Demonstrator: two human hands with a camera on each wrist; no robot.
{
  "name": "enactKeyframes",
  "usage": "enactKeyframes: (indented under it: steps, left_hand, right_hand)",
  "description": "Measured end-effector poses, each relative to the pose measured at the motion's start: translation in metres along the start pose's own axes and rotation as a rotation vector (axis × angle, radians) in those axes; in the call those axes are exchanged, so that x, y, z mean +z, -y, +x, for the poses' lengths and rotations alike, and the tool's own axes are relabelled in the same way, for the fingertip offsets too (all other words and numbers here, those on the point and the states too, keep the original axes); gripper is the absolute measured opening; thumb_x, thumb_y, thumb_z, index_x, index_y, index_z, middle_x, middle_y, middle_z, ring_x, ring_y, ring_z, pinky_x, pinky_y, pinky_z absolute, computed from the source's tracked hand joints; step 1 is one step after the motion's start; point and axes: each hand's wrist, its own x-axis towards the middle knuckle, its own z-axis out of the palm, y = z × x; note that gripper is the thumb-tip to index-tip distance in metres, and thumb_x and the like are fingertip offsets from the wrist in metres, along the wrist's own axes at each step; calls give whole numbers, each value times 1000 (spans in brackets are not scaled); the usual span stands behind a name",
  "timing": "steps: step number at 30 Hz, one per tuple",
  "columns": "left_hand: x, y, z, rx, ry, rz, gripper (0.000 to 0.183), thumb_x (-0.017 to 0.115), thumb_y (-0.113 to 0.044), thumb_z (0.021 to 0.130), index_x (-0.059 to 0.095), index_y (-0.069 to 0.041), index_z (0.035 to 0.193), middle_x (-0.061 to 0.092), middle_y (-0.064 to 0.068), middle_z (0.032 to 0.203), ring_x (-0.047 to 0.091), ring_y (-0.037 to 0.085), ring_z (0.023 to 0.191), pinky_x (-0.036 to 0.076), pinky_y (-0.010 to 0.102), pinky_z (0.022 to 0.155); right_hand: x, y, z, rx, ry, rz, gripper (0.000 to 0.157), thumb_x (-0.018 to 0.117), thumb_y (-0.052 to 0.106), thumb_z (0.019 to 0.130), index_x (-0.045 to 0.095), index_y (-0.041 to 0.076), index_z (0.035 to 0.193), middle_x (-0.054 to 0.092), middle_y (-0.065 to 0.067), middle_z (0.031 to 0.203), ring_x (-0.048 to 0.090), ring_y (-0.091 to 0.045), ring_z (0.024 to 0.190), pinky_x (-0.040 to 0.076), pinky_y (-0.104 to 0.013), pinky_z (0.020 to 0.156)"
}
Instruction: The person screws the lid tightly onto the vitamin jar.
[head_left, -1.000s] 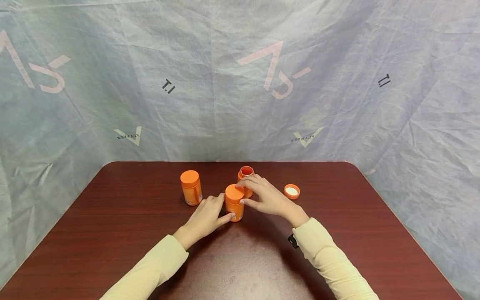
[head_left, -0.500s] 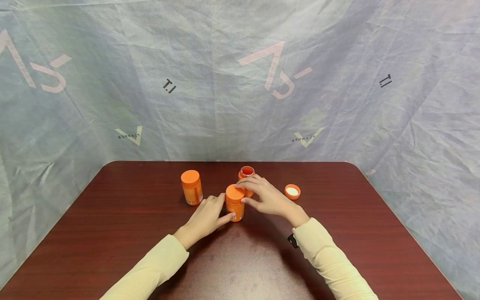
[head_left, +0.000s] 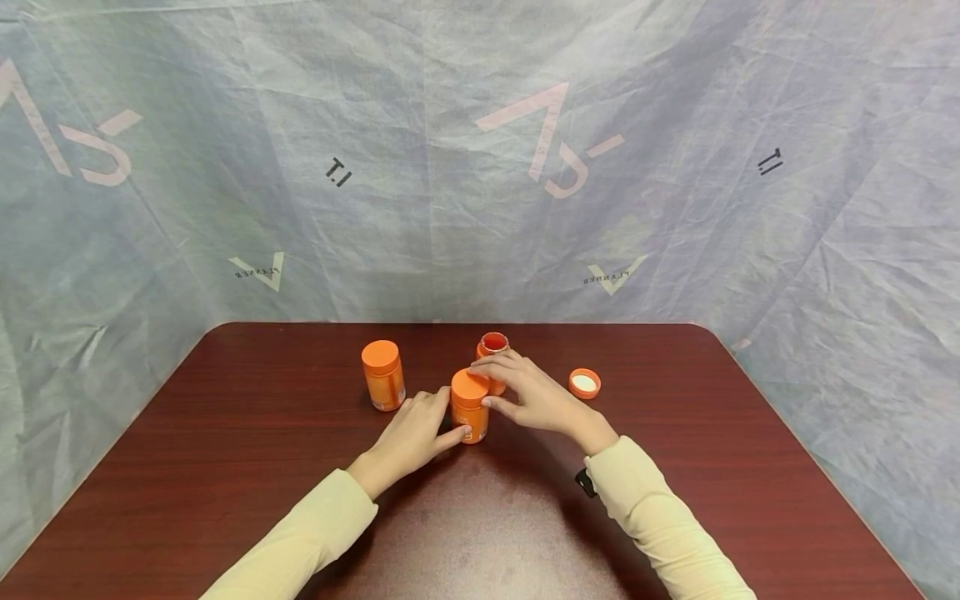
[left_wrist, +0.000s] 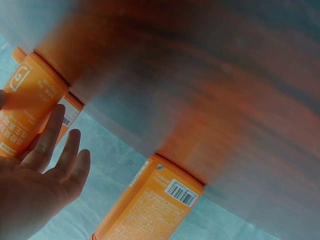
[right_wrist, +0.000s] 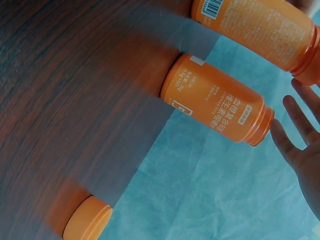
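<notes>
An orange pill bottle point(head_left: 470, 419) with its orange cap on stands upright in the middle of the table. My left hand point(head_left: 408, 435) holds its body, thumb at the front and fingers along the left side. From the right, my right hand point(head_left: 534, 395) grips the bottle's cap point(head_left: 468, 387) between thumb and fingers. Just behind stands an uncapped orange bottle point(head_left: 493, 345), partly hidden by that hand. The right wrist view shows the uncapped bottle point(right_wrist: 215, 100) beside the held bottle point(right_wrist: 262, 32), with the right hand's fingers point(right_wrist: 300, 117) close to both tops.
Another capped orange bottle point(head_left: 384, 382) stands left of the hands. To the right, a loose orange cap point(head_left: 584, 383) lies with its white inside facing up. A grey cloth backdrop point(head_left: 427, 167) hangs behind the dark red wooden table point(head_left: 225, 467).
Hardly anything differs: both hands keep their places on the bottle and its cap, with only a slight shift of the right fingers over the cap.
</notes>
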Motion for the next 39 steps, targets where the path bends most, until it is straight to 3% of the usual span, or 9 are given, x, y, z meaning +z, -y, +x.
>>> enactKeyframes:
  steps: [4,16,31,39]
  left_hand:
    - [0,0,0,5,0,5,52,60,-46,84,48,-6,116,65,6,92,58,25,87,46,41,76]
    - [0,0,1,22,-5,6,49,60,-44,85,49,-6,112,64,6,86,57,24,84,46,41,75]
    - [0,1,0,19,-8,13,50,60,-45,85,48,-6,114,64,6,87,58,24,86,47,40,76]
    - [1,1,0,17,0,18,53,58,-45,85,48,-4,116,64,7,90,58,24,86,46,41,76]
  right_hand:
    - [0,0,0,5,11,6,40,62,22,87,54,13,125,54,-2,127,42,-20,123,37,-48,96]
    - [1,1,1,26,-52,-33,38,71,30,79,59,14,111,58,4,113,47,-12,108,40,-39,88]
    - [-1,2,0,15,3,-4,42,66,18,84,54,13,124,54,-1,127,42,-18,123,34,-48,100]
    - [1,2,1,27,-51,-30,34,70,25,80,60,14,111,58,2,113,48,-14,111,39,-40,90]
